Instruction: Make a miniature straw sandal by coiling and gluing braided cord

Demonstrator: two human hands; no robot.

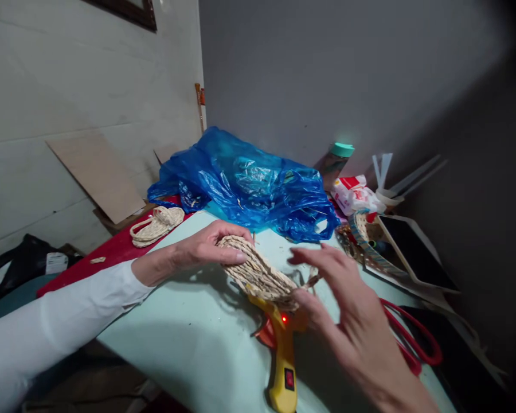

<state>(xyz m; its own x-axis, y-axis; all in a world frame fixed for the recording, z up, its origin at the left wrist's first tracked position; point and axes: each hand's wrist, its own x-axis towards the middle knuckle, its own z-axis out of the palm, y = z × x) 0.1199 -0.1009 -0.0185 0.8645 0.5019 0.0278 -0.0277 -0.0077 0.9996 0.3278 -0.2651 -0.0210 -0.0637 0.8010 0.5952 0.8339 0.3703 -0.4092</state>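
Note:
My left hand (223, 244) grips the far left end of a coiled oval piece of braided straw cord (262, 275), thumb on top. A loose end of the cord sticks out at the piece's right end. Around that end, my right hand (339, 304) has its thumb and fingers apart, slightly blurred; its thumb is close to the cord, and I cannot tell if it touches. Beneath the piece, a yellow glue gun (285, 358) with an orange trigger and a lit red light lies on the pale green tabletop (189, 338). The straw piece hides its front.
Another coil of braided straw (157, 225) lies on a red surface at left. Behind is a crumpled blue plastic bag (241, 178). At right are a bottle (336, 163), a tissue pack (356, 195), a basket (361, 229), a tablet (417, 252) and red-handled scissors (425, 338).

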